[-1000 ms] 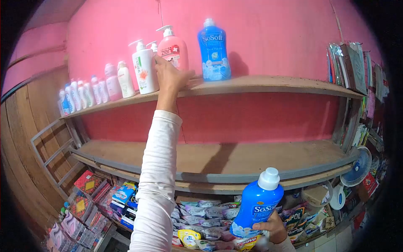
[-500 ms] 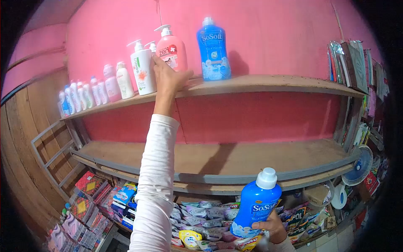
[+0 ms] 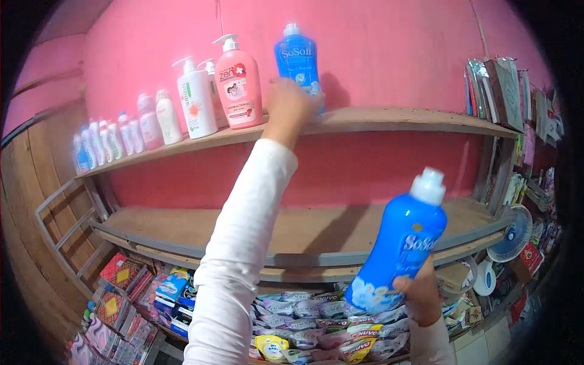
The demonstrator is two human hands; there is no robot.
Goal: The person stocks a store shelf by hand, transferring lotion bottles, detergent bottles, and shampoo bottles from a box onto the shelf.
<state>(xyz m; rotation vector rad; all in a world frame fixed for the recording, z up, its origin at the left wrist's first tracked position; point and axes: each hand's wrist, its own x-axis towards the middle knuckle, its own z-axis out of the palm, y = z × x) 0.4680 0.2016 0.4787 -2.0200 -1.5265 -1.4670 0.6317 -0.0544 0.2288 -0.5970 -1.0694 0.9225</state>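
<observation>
Right hand: the right hand point(image 3: 421, 293) is closed around the lower part of a glossy blue plastic bottle with a white cap point(image 3: 401, 237), its thumb across the front.
Held bottle: it tilts, cap towards the right, in front of the lower wooden shelf point(image 3: 267, 226); cap on, contents hidden.
Left hand: the left hand point(image 3: 292, 106), blurred, is raised before a second blue, white-capped plastic bottle point(image 3: 295, 58); how far it is open, and whether it grips, I cannot tell.
Second bottle: upright on the upper wooden shelf point(image 3: 395, 119), capped, its lower part partly covered by the hand.
Pump bottles: a pink, broad-shouldered bottle marked "zen" point(image 3: 237, 88) stands upright beside a slim white pump bottle point(image 3: 196, 103).
Below: shiny plastic packets point(image 3: 313, 322) lie in rows, contents hidden.
</observation>
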